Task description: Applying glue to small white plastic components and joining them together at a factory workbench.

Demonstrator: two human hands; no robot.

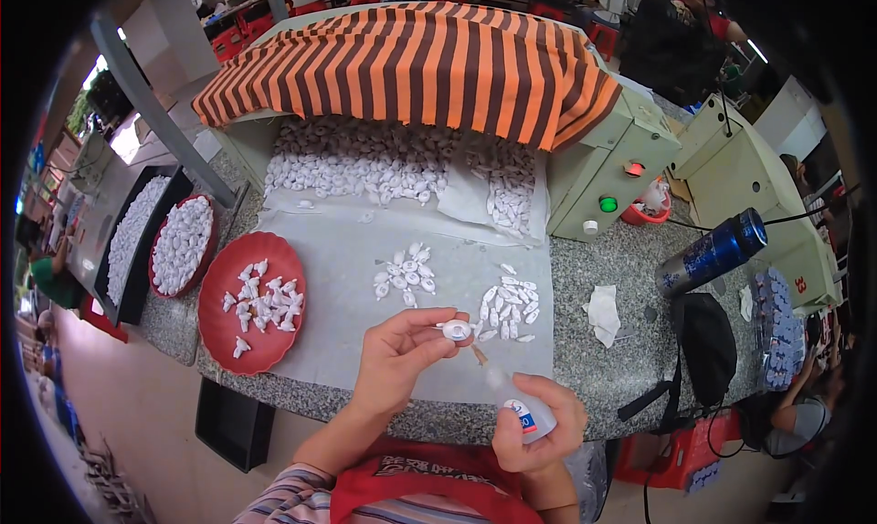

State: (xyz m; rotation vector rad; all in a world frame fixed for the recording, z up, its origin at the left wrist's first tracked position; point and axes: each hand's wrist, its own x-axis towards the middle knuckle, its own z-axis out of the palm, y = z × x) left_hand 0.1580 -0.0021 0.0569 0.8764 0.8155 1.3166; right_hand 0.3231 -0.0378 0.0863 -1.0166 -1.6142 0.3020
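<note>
Between the thumb and fingers of my left hand [402, 355] is a small white oval plastic part [457, 330]. A translucent glue bottle [521, 405] with a thin brownish tip is gripped in my right hand [548, 423]. Its tip points up toward the white part, close to it. Just beyond my hands, a loose cluster of rounded white parts [405, 274] lies on the white sheet [338, 341]. Right of that cluster, slimmer white pieces [510, 305] are spread in rough rows. A red scalloped plate [215, 328] at the left bears several assembled white pieces [269, 300].
A striped orange-brown cloth [411, 67] drapes over a cream machine [612, 149], with heaped white parts [356, 163] beneath. A red bowl [212, 241] and black tray [108, 291] stand at left. At right are a crumpled tissue [602, 314], blue bottle [713, 253] and black bag [708, 341].
</note>
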